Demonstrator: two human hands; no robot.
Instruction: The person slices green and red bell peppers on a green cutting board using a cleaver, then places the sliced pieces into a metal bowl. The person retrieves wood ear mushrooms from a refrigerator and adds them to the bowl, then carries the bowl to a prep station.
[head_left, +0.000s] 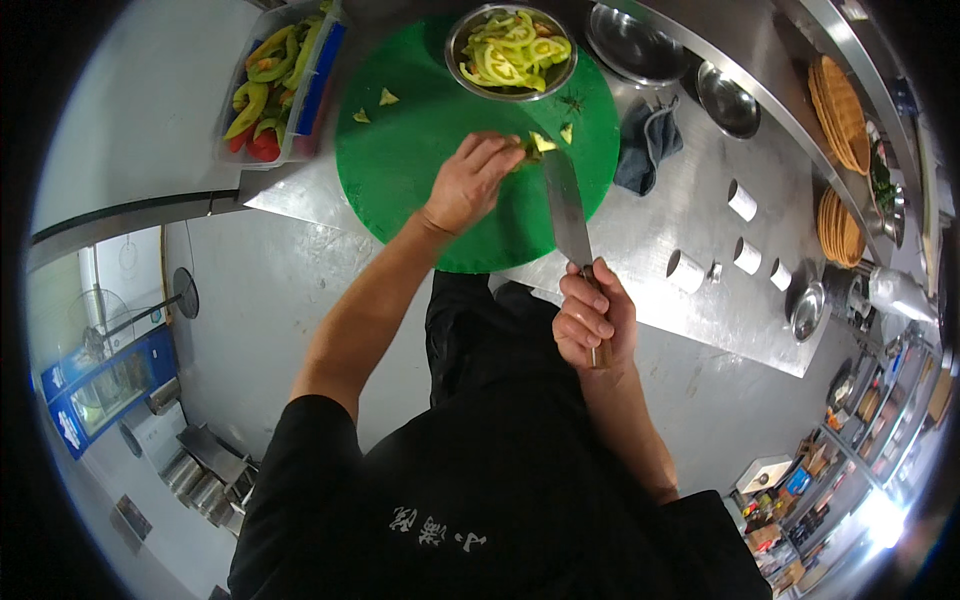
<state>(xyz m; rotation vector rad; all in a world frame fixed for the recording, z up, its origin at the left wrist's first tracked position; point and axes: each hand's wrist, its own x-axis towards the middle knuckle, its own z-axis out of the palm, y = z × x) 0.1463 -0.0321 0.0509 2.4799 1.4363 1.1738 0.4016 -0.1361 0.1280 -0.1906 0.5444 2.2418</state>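
My right hand (596, 319) grips the wooden handle of a cleaver (570, 214). Its broad blade reaches forward over a round green cutting board (397, 180), the tip beside a piece of green pepper (533, 148). The fingertips of my left hand (476, 176) pinch that piece, hiding part of it. A small pale pepper scrap (567, 133) lies just right of the blade tip, and two more scraps (388, 97) are at the board's upper left. On the far side of the board, a steel bowl (451, 64) holds sliced green pepper (510, 56).
A clear plastic bin (300, 142) of whole green and red peppers stands left of the board. To the right are a dark cloth (646, 142), steel bowls (729, 101) and several white cups (742, 201) on the steel table (660, 225). A raised shelf (795, 146) holds woven baskets (831, 112).
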